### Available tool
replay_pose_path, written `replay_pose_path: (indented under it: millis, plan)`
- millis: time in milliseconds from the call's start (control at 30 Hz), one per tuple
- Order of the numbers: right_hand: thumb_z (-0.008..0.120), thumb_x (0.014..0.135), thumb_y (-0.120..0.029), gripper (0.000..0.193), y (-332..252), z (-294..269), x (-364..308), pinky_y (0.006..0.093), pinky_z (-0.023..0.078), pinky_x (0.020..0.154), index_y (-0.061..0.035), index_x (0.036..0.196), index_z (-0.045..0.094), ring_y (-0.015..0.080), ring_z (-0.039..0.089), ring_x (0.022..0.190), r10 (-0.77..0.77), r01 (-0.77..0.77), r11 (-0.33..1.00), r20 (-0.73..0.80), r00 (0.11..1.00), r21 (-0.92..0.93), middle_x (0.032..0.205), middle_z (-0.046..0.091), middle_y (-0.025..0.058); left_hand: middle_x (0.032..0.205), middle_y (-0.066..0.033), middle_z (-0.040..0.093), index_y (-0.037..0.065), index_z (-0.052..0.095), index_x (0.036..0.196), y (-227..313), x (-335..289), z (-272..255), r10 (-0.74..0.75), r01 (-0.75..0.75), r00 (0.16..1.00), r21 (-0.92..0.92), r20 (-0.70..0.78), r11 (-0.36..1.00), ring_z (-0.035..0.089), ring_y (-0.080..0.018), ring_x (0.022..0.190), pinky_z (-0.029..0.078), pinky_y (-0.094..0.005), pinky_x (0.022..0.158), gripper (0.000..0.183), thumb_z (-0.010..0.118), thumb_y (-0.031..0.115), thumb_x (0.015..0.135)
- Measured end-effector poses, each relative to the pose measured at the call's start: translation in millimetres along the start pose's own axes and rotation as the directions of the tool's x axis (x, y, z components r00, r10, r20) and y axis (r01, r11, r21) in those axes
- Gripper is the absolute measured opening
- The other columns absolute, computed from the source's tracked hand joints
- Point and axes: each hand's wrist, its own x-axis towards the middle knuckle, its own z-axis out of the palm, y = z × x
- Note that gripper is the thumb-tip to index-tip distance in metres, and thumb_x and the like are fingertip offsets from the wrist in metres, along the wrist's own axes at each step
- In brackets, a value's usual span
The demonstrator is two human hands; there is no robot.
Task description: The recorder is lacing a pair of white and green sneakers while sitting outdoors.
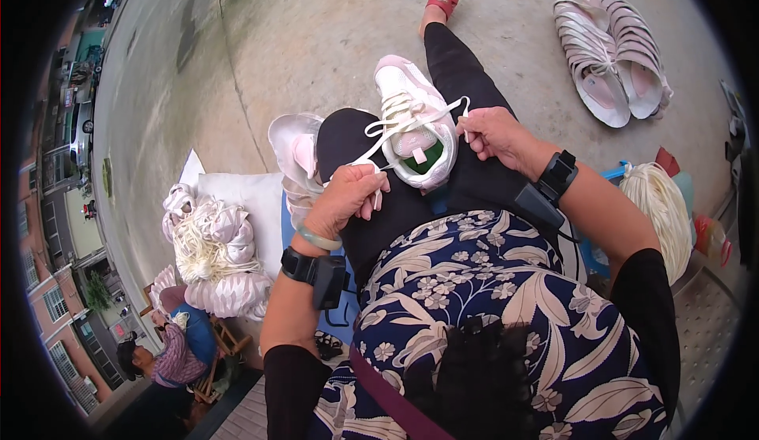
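A white and pale pink sneaker (413, 135) rests between my thighs, toe pointing away from me, with green showing inside its opening. Its white shoelace (379, 133) crosses the tongue and forms a loose loop at the top. My left hand (354, 195), below and left of the shoe, is closed in a pinch on one length of the lace. To the right of the shoe, my right hand (496, 135) pinches the other length, which arches up from the eyelets. Both hands are held apart from the shoe's body.
More pink and white shoe parts (296, 147) lie beside my left knee. Tied uppers with white laces (209, 238) are piled at the left. A bundle of uppers (609, 60) lies on the concrete floor, far right; a hank of white laces (652, 211) sits near my right elbow. Another person (182, 349) sits lower left.
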Motion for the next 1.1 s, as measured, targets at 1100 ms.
replay_pose_path:
  millis: [1100]
  plan:
    - [0.058, 0.075, -0.006, 0.006, -3.1, 33.3, 37.6, 0.0347, 0.046, 0.058, -0.0002, 0.077, 0.056, 0.0290, 0.059, 0.063, -0.731, 0.619, 0.592, -0.022, 0.682, -0.516, 0.068, 0.058, 0.0156, 0.067, -0.0028, 0.060, 0.000, 0.064, 0.090, 9.0, 53.6, 40.7, 0.251, -0.251, 0.930, 0.037, -0.267, 0.967, 0.047, -0.0045, 0.046, 0.036, -0.0166, 0.041, 0.018, 0.055, 0.015, 0.086]
